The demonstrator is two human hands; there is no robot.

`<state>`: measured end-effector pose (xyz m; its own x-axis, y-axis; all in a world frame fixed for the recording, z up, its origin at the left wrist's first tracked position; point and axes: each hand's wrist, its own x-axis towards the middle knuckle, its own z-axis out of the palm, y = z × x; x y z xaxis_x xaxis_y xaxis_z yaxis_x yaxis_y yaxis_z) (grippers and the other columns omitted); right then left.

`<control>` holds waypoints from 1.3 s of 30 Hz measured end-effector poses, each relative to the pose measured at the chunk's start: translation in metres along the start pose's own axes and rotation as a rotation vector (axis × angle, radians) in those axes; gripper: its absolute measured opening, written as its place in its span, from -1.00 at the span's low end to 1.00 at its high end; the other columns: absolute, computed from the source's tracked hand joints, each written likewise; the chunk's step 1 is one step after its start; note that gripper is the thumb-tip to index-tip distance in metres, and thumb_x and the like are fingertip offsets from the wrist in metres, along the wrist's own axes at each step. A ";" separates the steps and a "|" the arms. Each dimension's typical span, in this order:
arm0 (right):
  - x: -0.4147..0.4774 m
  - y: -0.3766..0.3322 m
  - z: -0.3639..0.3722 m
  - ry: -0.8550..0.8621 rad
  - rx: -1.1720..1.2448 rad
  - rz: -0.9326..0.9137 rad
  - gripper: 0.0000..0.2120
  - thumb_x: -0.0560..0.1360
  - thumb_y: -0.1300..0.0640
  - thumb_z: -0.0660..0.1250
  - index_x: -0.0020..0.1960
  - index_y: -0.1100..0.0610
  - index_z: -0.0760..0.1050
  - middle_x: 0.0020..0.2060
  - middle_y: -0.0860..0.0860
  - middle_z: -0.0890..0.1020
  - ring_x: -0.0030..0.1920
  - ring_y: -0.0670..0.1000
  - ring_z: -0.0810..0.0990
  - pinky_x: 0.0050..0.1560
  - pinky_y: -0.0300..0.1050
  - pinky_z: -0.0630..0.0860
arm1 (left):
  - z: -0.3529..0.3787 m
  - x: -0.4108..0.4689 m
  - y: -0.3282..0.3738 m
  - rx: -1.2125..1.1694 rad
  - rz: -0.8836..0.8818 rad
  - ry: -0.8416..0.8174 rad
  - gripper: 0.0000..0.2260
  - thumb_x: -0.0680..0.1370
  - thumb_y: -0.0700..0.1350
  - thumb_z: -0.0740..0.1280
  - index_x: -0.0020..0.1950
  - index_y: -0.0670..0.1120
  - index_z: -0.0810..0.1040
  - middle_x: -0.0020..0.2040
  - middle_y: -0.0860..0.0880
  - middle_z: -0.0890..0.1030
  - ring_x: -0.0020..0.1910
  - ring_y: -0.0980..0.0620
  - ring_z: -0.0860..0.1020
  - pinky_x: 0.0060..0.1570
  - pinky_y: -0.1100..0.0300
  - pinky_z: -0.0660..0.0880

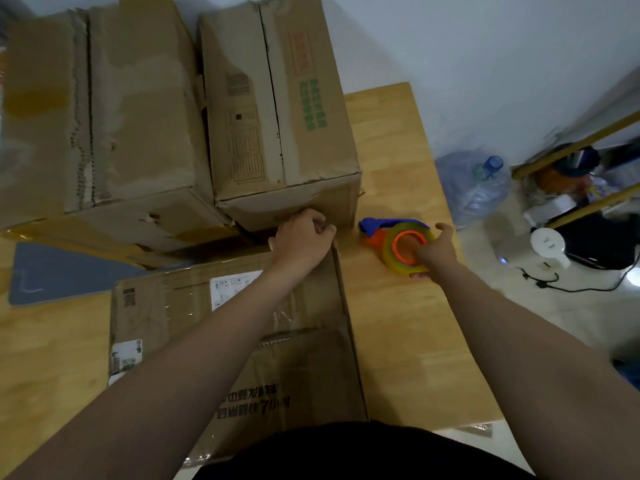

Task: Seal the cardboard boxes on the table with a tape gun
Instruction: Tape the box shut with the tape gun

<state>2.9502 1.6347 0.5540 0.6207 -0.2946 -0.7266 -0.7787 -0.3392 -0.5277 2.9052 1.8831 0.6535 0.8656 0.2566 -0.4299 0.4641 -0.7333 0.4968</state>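
At the centre of the frame the left hand [302,239] is curled into a loose fist at the far right corner of the near box [242,327], its knuckles against the front face of the box behind; whether the fingers pinch a flap or tape end there cannot be told. The near box lies flat in the lower middle of the frame, with white labels on its top and dark printed letters on the flap nearest the person.

To the right of centre the right hand [434,249] is closed around the roll of a tape gun [398,242], thumb over the far rim and fingers inside the orange core. The tape gun rests on the wooden table [408,341], its blue handle pointing toward the left, just beside the lower right corner of the middle box [277,109].

The middle box stands in the upper centre, with a seam running down its top and green and red print beside it. A larger worn box [104,109] fills the upper left, touching the middle one. A grey mat [59,271] lies at the left edge of the frame. A clear water bottle [474,183] lies on the floor at the right.
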 end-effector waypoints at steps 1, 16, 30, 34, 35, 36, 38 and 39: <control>-0.007 -0.001 -0.002 -0.017 0.066 0.007 -0.26 0.52 0.33 0.31 0.54 -0.15 0.11 0.36 0.13 0.40 0.11 0.29 0.56 -0.40 0.15 0.63 | -0.002 -0.002 0.001 -0.052 0.002 -0.003 -0.74 0.59 0.22 0.33 0.22 0.16 0.53 0.02 0.21 0.58 0.15 0.07 0.54 0.29 -0.16 0.42; -0.177 -0.051 -0.037 0.102 0.420 -0.512 -0.36 0.54 0.38 0.21 0.49 -0.14 0.26 0.27 0.01 0.47 0.19 0.21 0.53 -0.42 0.05 0.65 | -0.068 -0.095 0.032 -0.855 -0.049 -0.082 -0.86 0.64 -0.03 0.34 -0.02 -0.05 0.64 -0.18 0.05 0.69 -0.16 0.02 0.62 -0.20 0.12 0.44; -0.282 -0.058 0.046 -0.044 0.293 -0.811 -0.27 0.28 0.32 0.31 0.34 -0.23 0.41 0.17 -0.05 0.63 0.18 0.03 0.64 0.04 0.28 0.65 | -0.166 -0.179 -0.038 -1.137 -0.123 0.028 -0.70 0.62 0.15 0.34 0.09 -0.04 0.69 -0.20 0.06 0.67 -0.38 0.09 0.52 -0.51 0.27 0.20; -0.307 -0.064 0.066 -0.084 0.313 -0.834 -0.26 0.30 0.41 0.31 0.36 -0.16 0.41 0.19 -0.02 0.62 0.17 0.00 0.63 0.12 0.22 0.64 | -0.182 -0.188 -0.061 -1.198 -0.142 0.017 -0.70 0.62 0.18 0.33 0.05 -0.02 0.69 -0.29 0.08 0.60 -0.43 0.13 0.47 -0.48 0.27 0.17; -0.312 -0.065 0.070 -0.100 0.326 -0.831 -0.25 0.32 0.43 0.30 0.38 -0.16 0.39 0.21 -0.01 0.60 0.16 -0.01 0.63 0.13 0.21 0.64 | -0.186 -0.191 -0.066 -1.204 -0.149 0.015 -0.72 0.62 0.17 0.33 0.01 -0.01 0.68 -0.31 0.09 0.59 -0.42 0.13 0.46 -0.45 0.26 0.17; -0.318 -0.067 0.074 -0.112 0.336 -0.828 -0.23 0.35 0.47 0.29 0.42 -0.13 0.37 0.23 0.00 0.58 0.16 -0.03 0.63 0.13 0.18 0.64 | -0.190 -0.194 -0.070 -1.204 -0.156 0.014 -0.75 0.62 0.14 0.33 -0.04 0.00 0.67 -0.30 0.10 0.59 -0.40 0.12 0.46 -0.43 0.25 0.16; -0.326 -0.068 0.080 -0.119 0.348 -0.828 -0.19 0.37 0.52 0.28 0.47 -0.10 0.35 0.24 -0.02 0.57 0.13 -0.07 0.63 0.11 0.14 0.66 | -0.196 -0.197 -0.080 -1.188 -0.168 0.021 -0.82 0.61 0.03 0.32 -0.11 -0.01 0.62 -0.24 0.08 0.60 -0.34 0.09 0.46 -0.40 0.24 0.17; -0.330 -0.069 0.083 -0.122 0.348 -0.831 -0.18 0.36 0.53 0.27 0.47 -0.12 0.36 0.22 -0.06 0.58 0.10 -0.10 0.64 0.08 0.13 0.67 | -0.198 -0.197 -0.085 -1.179 -0.177 0.028 -0.84 0.60 -0.01 0.30 -0.11 -0.02 0.61 -0.19 0.05 0.63 -0.31 0.07 0.47 -0.38 0.22 0.19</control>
<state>2.7914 1.8295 0.7936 0.9961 0.0283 -0.0835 -0.0801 -0.1053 -0.9912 2.7322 2.0196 0.8451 0.7693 0.3206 -0.5526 0.4507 0.3407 0.8251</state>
